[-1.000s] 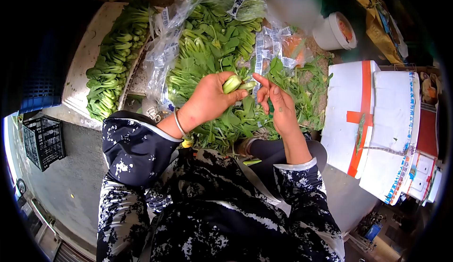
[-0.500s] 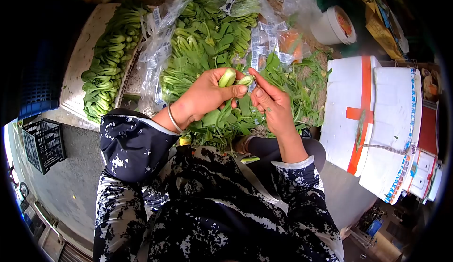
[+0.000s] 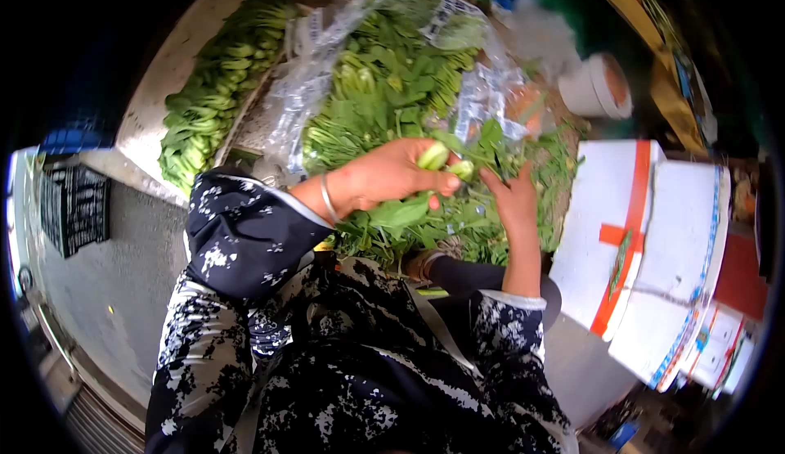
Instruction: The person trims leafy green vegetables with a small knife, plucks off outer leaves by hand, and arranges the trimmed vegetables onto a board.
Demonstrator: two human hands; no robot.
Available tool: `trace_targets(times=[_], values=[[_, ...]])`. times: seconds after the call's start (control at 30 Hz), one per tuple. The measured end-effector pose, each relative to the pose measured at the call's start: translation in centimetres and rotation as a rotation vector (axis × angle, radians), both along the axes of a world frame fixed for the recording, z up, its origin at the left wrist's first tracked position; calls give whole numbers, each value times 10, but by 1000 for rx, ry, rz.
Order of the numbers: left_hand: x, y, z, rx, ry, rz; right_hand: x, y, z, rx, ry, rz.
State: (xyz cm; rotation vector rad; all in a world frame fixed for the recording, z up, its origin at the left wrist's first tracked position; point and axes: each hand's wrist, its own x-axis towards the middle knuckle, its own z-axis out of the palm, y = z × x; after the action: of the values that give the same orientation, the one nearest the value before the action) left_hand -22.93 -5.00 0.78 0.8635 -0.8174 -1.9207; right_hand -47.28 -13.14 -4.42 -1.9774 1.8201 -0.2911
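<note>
My left hand (image 3: 384,177), with a bangle at the wrist, is closed around small bok choy (image 3: 433,157). Their pale cut ends stick out past the thumb and point right, while a broad leaf hangs below the fingers. Just right of those ends is my right hand (image 3: 515,200), slightly blurred, its thumb and fingers apart over loose leaves. Nothing shows in its grasp. Beyond both hands, a heap of greens (image 3: 392,78) lies in a clear printed plastic bag (image 3: 294,98). Trimmed leaves (image 3: 466,233) are scattered beneath my hands.
Bok choy in a neat row (image 3: 214,94) lies on a pale board (image 3: 176,45) at left. White foam boxes (image 3: 675,233) with orange tape stand at right. A white bucket (image 3: 585,90) sits at the back right, and a black crate (image 3: 75,209) at far left.
My right hand has drawn away from the bok choy ends, its fingers spreading from a pinch. The left hand still holds the bok choy. The whole view has shifted and tilted slightly.
</note>
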Motion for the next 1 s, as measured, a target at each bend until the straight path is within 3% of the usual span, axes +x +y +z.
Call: trace_targets(times=[0.07, 0.13, 0.2, 0.27, 0.43, 0.53, 0.57, 0.63, 0.67, 0.7, 0.8, 0.97, 1.0], values=[[-2, 1, -11, -13, -167, -23, 29, 17, 48, 448, -656, -81], [-4, 3, -11, -76, -348, -39, 42, 27, 57, 460, -928, 85], [-6, 4, -18, -110, -464, -66, 47, 33, 50, 435, -922, 199], [-8, 3, -24, -136, -391, -138, 49, 35, 48, 418, -871, 291], [-1, 8, -19, -117, -380, -178, 68, 35, 56, 521, -786, 298], [15, 12, -4, -286, -835, -157, 83, 29, 56, 537, -759, 308], [18, 16, -7, -289, -835, -142, 90, 26, 56, 522, -718, 308], [18, 25, -12, -574, -1362, 274, 106, 14, 54, 487, -686, 233], [22, 27, -7, -582, -1370, 462, 116, 6, 52, 454, -658, 148], [28, 28, -3, -578, -1372, 477, 128, -3, 48, 453, -653, 162], [48, 36, 24, -763, -1153, 929, 184, -15, 50, 435, -760, 166], [75, 48, 43, -822, -1035, 1092, 327, -48, 35, 522, -906, 283], [81, 47, 46, -790, -1042, 1121, 358, -49, 25, 566, -1053, 258]])
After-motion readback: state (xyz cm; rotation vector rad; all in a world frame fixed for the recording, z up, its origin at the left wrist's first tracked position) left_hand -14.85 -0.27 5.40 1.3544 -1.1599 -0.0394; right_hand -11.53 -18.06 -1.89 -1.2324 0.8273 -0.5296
